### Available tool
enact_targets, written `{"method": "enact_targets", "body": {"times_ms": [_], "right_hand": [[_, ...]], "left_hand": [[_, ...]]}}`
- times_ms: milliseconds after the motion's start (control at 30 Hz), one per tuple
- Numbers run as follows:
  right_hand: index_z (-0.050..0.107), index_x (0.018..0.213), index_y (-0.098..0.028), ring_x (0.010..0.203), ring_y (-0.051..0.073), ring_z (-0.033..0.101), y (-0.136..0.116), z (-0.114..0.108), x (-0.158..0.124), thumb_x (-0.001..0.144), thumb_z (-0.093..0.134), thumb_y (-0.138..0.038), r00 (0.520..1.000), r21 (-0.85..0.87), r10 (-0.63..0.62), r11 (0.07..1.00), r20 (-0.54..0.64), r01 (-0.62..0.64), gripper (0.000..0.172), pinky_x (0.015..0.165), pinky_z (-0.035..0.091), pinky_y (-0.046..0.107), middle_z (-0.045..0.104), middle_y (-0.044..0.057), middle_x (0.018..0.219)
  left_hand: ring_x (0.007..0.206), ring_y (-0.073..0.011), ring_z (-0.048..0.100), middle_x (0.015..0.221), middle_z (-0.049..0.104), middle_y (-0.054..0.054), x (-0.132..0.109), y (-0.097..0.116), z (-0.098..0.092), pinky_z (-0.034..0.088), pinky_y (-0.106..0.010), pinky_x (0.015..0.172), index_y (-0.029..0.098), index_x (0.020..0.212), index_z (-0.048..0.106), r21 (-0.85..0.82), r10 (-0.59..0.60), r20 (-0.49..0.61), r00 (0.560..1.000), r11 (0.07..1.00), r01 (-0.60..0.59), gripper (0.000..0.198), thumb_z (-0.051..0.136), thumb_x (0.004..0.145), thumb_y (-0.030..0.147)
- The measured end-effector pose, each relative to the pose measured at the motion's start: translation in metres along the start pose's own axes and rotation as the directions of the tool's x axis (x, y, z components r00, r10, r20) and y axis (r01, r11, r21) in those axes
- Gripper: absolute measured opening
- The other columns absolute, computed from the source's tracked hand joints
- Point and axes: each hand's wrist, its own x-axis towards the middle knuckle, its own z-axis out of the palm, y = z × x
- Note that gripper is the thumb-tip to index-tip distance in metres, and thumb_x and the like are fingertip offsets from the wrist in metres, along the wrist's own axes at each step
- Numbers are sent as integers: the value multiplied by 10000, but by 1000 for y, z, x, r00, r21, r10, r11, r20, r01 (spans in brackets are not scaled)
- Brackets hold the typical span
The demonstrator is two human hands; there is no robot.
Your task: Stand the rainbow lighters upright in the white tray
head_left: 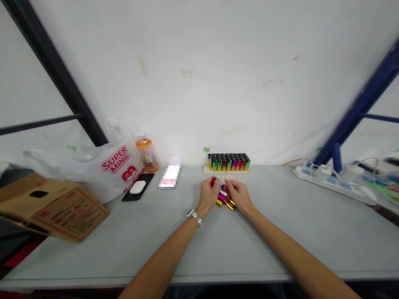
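At the middle of the grey table [174,236], my left hand [209,193] is closed around a small red lighter-like item [213,181]. My right hand [239,194] is close beside it, fingers pinched together; what they hold, if anything, is too small to make out. Between and just below the hands lie several shiny gold and purple lighters [227,201]. Behind the hands, near the wall, many upright lighters with black tops and multicoloured bodies [229,163] stand in rows in a pale tray [206,169].
On the left are a cardboard box [68,211], a white plastic bag [93,170], an orange bottle [147,155], a black phone [129,197] with a white case on it, and a blurred bright item [170,176]. A power strip [336,182] lies at the right.
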Motion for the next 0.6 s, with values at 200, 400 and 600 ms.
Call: {"method": "enact_targets", "body": {"times_ms": [200,400,600], "right_hand": [[605,606,-169,521,149,511,1,0,1,897,450,-610,1000,-24,-9,1000,5,9,551,513,369,252,570,18,530],[615,614,-167,520,150,513,2,0,1,899,448,-606,1000,-39,-7,999,8,7,549,518,375,255,578,18,536],[619,622,-170,508,149,503,5,0,1,906,440,-600,1000,-32,-14,999,17,14,545,503,368,254,566,14,526]], "left_hand": [[511,-95,347,504,393,53,0,0,1,256,-241,515,191,546,413,-2,0,-10,1000,1000,0,345,486,824,382],[503,-88,331,503,362,55,-2,5,-2,253,-237,503,187,542,401,-13,14,2,1000,1000,-14,410,521,846,434],[504,-86,331,513,372,43,-7,11,-4,267,-241,497,183,547,410,-66,26,56,998,998,-23,500,526,852,562]]}}
